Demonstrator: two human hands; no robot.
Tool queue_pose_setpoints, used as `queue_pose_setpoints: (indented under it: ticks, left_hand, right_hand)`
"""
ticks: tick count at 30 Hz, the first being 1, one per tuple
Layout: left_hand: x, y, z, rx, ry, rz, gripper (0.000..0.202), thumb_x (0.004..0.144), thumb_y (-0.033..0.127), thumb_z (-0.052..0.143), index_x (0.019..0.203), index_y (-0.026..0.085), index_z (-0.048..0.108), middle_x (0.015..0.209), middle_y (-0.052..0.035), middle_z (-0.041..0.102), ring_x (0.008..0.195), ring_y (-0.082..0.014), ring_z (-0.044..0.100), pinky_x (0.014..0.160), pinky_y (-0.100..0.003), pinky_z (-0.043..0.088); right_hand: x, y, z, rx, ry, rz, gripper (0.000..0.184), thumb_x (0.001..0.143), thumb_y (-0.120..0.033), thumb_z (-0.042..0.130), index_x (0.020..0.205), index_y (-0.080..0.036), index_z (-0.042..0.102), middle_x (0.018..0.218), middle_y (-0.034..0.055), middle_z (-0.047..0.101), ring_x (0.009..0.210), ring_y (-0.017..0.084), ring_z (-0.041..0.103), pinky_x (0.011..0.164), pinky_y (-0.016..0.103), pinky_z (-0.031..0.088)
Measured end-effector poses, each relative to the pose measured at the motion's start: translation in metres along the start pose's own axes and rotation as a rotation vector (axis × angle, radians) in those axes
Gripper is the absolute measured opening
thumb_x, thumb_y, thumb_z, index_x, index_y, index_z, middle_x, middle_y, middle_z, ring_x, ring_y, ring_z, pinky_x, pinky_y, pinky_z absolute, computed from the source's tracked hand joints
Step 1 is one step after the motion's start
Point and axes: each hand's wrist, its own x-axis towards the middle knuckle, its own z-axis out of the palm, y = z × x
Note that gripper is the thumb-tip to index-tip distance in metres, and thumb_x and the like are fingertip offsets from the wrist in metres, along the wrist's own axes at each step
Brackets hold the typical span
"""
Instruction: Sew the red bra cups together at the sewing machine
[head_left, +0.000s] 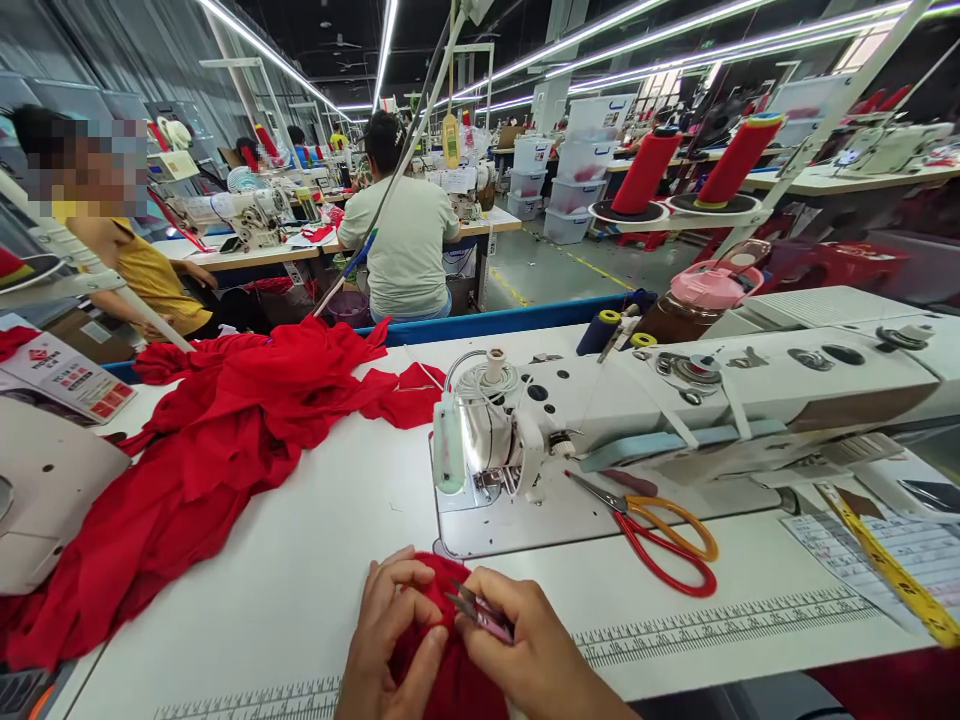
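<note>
Low in the middle of the head view, my left hand (399, 630) is closed on a piece of red fabric (457, 690), pinching it between thumb and fingers. My right hand (525, 625) grips a small pair of thread snips (484, 618), pink at the handle, with the metal blades pointing left over the cloth. The blade tips lie close to my left fingertips. Part of the fabric is hidden under both hands. Just beyond stands the head of a white sewing machine (600, 400).
Scissors (660, 540) with orange and red handles lie on the machine bed. A heap of red fabric (247, 400) covers the table's left side. A printed ruler (720, 620) runs along the front edge, and a yellow tape measure (892, 570) lies right. People sit further off.
</note>
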Motion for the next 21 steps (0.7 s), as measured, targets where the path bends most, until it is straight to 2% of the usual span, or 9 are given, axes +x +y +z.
queue_pose_setpoints:
  ticks: [3,5,7,9,12,14,16,19,21]
  left_hand:
    - [0.0,-0.002,-0.005,-0.09,-0.078,-0.081,0.034,0.092,0.05,0.056,0.073,0.024,0.061,0.107,-0.0083,0.061,0.117,-0.0305,0.057,0.108,-0.05,0.044]
    - [0.001,-0.005,-0.008,-0.147,-0.149,-0.123,0.035,0.092,0.052,0.057,0.072,0.023,0.059,0.102,-0.0075,0.06,0.105,-0.0284,0.062,0.099,-0.046,0.052]
    - [0.003,-0.007,-0.009,-0.149,-0.167,-0.115,0.034,0.091,0.052,0.057,0.073,0.024,0.06,0.106,-0.008,0.062,0.113,-0.0306,0.06,0.107,-0.052,0.045]
    - [0.005,-0.008,-0.008,-0.099,-0.14,-0.078,0.031,0.092,0.05,0.056,0.074,0.025,0.062,0.111,-0.0077,0.067,0.129,-0.0327,0.052,0.12,-0.06,0.024]
    - [0.007,-0.007,-0.006,-0.019,-0.099,-0.062,0.026,0.092,0.045,0.055,0.076,0.026,0.062,0.111,-0.0057,0.072,0.136,-0.0313,0.049,0.123,-0.063,0.008]
    - [0.007,-0.006,-0.006,0.011,-0.087,-0.073,0.025,0.092,0.044,0.054,0.076,0.027,0.062,0.11,-0.0054,0.073,0.135,-0.0308,0.051,0.123,-0.064,0.01]
    - [0.008,-0.006,-0.008,0.029,-0.094,-0.079,0.023,0.092,0.042,0.054,0.077,0.027,0.062,0.111,-0.0051,0.073,0.135,-0.0308,0.052,0.123,-0.065,0.01]
    - [0.008,-0.006,-0.011,0.045,-0.141,-0.077,0.02,0.092,0.039,0.055,0.078,0.027,0.063,0.113,-0.0051,0.072,0.134,-0.0315,0.053,0.122,-0.068,0.01]
    - [0.007,-0.006,-0.011,0.049,-0.141,-0.079,0.02,0.092,0.039,0.056,0.078,0.026,0.063,0.114,-0.0061,0.072,0.133,-0.0321,0.053,0.122,-0.068,0.01]
  right_hand:
    - [0.004,0.002,0.001,0.082,-0.003,0.025,0.02,0.078,-0.017,0.052,0.065,-0.021,0.038,0.06,-0.0074,0.035,0.059,0.01,0.032,0.053,0.024,0.024]
    - [0.006,0.002,-0.001,0.136,-0.039,0.055,0.02,0.078,-0.016,0.052,0.065,-0.021,0.037,0.062,-0.0073,0.033,0.06,0.01,0.03,0.053,0.024,0.024]
    - [0.008,0.002,-0.004,0.175,-0.092,0.083,0.017,0.079,-0.016,0.051,0.067,-0.021,0.04,0.064,-0.007,0.034,0.062,0.01,0.03,0.054,0.024,0.024]
    - [0.008,0.002,-0.006,0.173,-0.12,0.09,0.017,0.083,-0.018,0.051,0.068,-0.021,0.042,0.065,-0.0066,0.035,0.063,0.01,0.032,0.055,0.023,0.026]
    - [0.002,0.0,-0.01,0.04,-0.065,0.055,0.013,0.086,-0.021,0.054,0.075,-0.021,0.048,0.064,-0.0073,0.042,0.06,0.01,0.037,0.055,0.022,0.031]
    - [-0.007,0.0,-0.011,-0.14,0.019,-0.049,0.003,0.089,-0.023,0.057,0.091,-0.021,0.056,0.067,-0.0071,0.054,0.059,0.01,0.046,0.056,0.022,0.036]
    - [-0.017,0.003,-0.011,-0.374,0.136,-0.28,0.012,0.093,-0.022,0.056,0.105,-0.02,0.058,0.073,-0.0047,0.064,0.059,0.011,0.055,0.057,0.023,0.04]
    - [-0.027,0.011,-0.006,-0.733,0.351,-0.647,0.012,0.098,-0.018,0.05,0.104,-0.016,0.061,0.07,-0.002,0.066,0.053,0.012,0.06,0.052,0.026,0.04]
    - [-0.029,0.016,-0.001,-0.9,0.458,-0.726,0.013,0.098,-0.017,0.05,0.101,-0.015,0.063,0.064,-0.002,0.064,0.049,0.012,0.059,0.049,0.028,0.038]
